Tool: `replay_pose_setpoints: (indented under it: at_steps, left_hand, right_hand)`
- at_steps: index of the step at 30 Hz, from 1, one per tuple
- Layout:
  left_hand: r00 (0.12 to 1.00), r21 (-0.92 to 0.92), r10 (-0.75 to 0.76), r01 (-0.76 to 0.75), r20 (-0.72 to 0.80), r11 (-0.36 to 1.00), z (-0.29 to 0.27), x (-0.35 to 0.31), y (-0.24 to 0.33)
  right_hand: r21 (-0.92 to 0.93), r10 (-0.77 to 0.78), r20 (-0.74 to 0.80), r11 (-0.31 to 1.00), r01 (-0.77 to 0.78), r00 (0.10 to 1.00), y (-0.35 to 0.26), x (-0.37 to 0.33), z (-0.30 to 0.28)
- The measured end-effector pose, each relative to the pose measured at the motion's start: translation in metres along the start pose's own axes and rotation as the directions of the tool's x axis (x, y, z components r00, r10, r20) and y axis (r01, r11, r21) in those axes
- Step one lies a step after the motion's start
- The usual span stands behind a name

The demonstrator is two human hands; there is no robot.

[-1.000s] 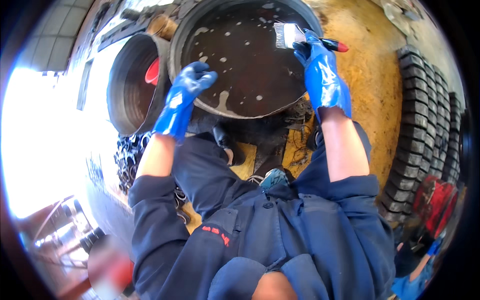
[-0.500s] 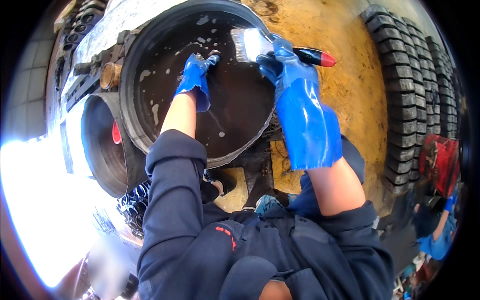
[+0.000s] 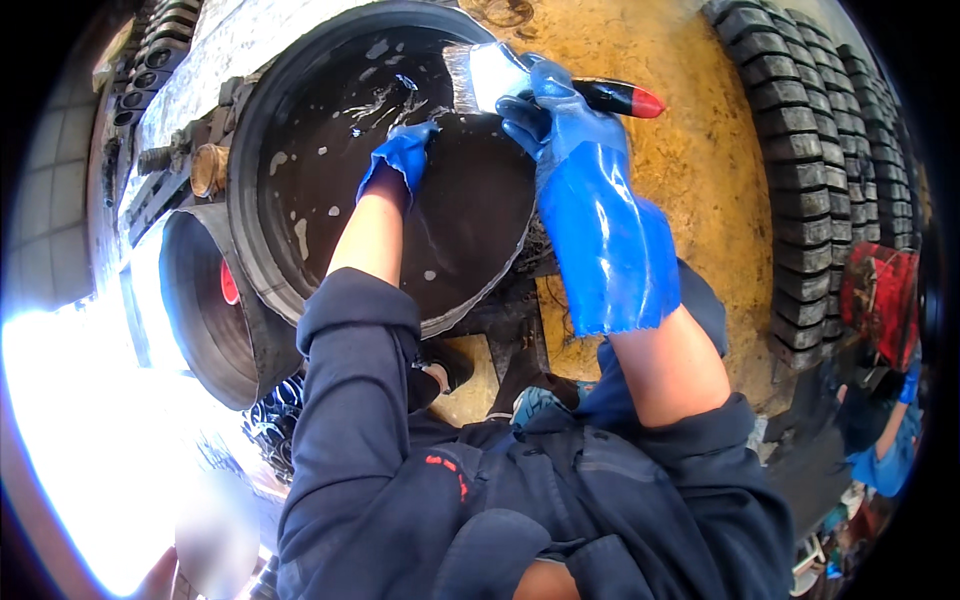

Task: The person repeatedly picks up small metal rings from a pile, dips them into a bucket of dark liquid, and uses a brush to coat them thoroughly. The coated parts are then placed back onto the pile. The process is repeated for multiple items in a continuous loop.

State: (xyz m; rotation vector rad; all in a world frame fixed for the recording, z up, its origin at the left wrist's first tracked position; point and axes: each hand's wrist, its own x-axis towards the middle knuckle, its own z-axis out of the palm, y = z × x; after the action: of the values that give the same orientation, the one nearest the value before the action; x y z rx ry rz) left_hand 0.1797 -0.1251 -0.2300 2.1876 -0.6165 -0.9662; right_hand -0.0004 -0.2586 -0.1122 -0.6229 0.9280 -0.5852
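Note:
My right hand [image 3: 560, 110], in a long blue rubber glove, is closed round a wide flat brush [image 3: 497, 75] with a black handle and red end. The bristles point left, over a large round black tub [image 3: 252, 160] of dark liquid [image 3: 470, 190]. Into that liquid reaches my left hand [image 3: 396, 160], in a shorter blue glove. Its fingers are under the surface, so their grip and anything in them are hidden. Ripples and bright streaks spread just beyond it, and small patches of foam float about.
Stacked ribbed black rubber pieces [image 3: 800, 190] stand at the right, near a red container [image 3: 878, 300]. Left of the tub lies a second dark open drum [image 3: 205, 310] with something red inside. A rusty cylinder [image 3: 208, 170] sits beside metal parts. Another person's blue sleeve [image 3: 890, 465] shows at far right.
My left hand has dipped deeper; its fingertips, visible above the liquid before, are now under. Fresh ripples have appeared. The brush stays in my right hand, shifted slightly left and up.

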Motion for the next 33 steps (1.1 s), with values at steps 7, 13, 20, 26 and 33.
replay_pose_setpoints:
  at_steps: [7,13,20,26,33]
  left_hand:
    - [0.942,0.472,-0.152,0.284,-0.299,0.835,-0.008,-0.040,0.048]
    - [0.972,0.583,-0.079,0.197,-0.222,0.788,-0.003,-0.072,0.099]
    - [0.989,0.005,0.062,-0.062,-0.134,0.998,0.008,-0.065,0.053]
    - [0.968,-0.154,-0.019,-0.021,-0.251,0.988,0.028,-0.071,0.067]
    - [0.959,0.042,-0.025,0.038,-0.281,0.998,0.032,-0.079,0.102]
  right_hand:
    - [0.001,-0.006,-0.005,1.000,0.006,1.000,0.000,0.003,-0.006]
    - [0.007,0.004,0.002,1.000,-0.004,1.000,-0.001,0.002,-0.006]
    - [0.011,0.001,0.003,1.000,-0.001,1.000,-0.003,0.001,-0.009]
    - [0.004,-0.007,0.020,1.000,0.007,1.000,-0.005,0.005,-0.007]
    - [-0.010,0.016,0.019,1.000,-0.016,1.000,-0.006,0.000,-0.012]
